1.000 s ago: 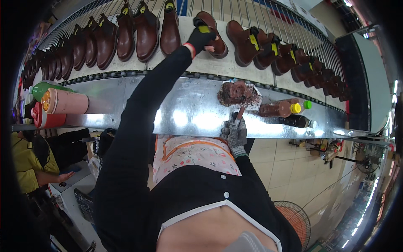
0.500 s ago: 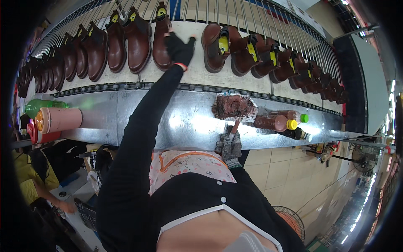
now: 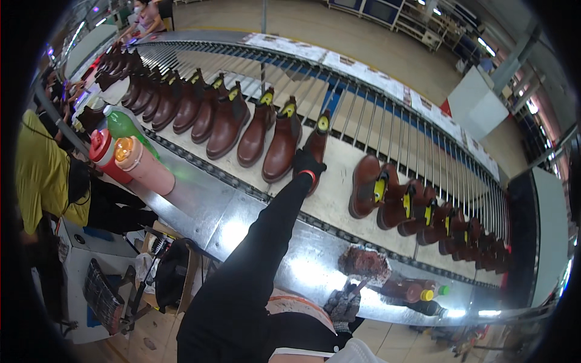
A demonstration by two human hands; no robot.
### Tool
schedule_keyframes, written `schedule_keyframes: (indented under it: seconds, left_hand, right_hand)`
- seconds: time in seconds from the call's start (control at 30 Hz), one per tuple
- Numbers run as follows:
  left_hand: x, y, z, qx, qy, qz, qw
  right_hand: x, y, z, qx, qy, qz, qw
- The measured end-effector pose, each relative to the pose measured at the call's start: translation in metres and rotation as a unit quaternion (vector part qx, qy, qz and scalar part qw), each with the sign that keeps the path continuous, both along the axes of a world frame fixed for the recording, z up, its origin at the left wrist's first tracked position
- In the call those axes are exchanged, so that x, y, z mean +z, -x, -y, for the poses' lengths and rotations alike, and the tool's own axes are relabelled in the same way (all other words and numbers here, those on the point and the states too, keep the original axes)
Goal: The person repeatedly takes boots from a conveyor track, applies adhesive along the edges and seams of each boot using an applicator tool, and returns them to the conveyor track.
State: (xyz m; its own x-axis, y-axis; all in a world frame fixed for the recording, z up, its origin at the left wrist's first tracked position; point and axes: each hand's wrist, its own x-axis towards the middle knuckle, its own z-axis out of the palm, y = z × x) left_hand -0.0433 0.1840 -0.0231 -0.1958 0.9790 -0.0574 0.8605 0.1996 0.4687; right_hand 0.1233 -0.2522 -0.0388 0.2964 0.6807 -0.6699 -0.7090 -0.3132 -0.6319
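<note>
My left hand (image 3: pixel 308 162), in a black fingertip-less glove, is closed over the front of a brown ankle boot (image 3: pixel 319 140) with a yellow lining tag. The boot stands upright on the pale conveyor (image 3: pixel 339 175), and the hand hides its instep. Low over the metal ledge, my right hand (image 3: pixel 342 306) wears a stained grey glove and grips a thin tool with a reddish-brown end (image 3: pixel 358 285); its exact kind is unclear. Just beyond that tool lies a pale-edged pad (image 3: pixel 365 264) caked in brown matter.
Upright boots (image 3: pixel 227 127) line the conveyor to the left; tilted boots (image 3: pixel 366 187) continue rightward. Bottles of brown liquid (image 3: pixel 405 290) lie at the ledge's right. A pink tumbler (image 3: pixel 145 166), red bottle (image 3: pixel 108 154) and green bottle (image 3: pixel 126 128) stand left. A worker in yellow (image 3: pixel 45 175) is nearby.
My view has swung left and upward. My left hand, spread beside a boot before, has closed onto one. The right hand still grips its tool beside the pad.
</note>
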Motion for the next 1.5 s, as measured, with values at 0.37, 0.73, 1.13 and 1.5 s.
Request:
schedule_keyframes:
  seconds: [0.37,0.73,1.13,1.5]
  left_hand:
    - [0.052,0.062,0.148,-0.103,-0.042,0.215,0.97]
    - [0.14,0.057,0.264,-0.282,0.021,0.026,0.959]
    - [0.347,0.009,0.308,-0.607,-0.136,0.653,0.432]
    - [0.199,-0.008,0.197,-0.272,-0.196,0.477,0.813]
  right_hand:
    - [-0.041,-0.007,0.004,0.011,-0.011,-0.017,1.0]
    - [0.017,0.005,-0.02,0.003,-0.037,0.022,0.999]
    - [0.019,-0.002,-0.004,0.012,-0.063,0.049,0.997]
    - [0.015,-0.003,-0.003,0.019,-0.029,0.008,0.999]
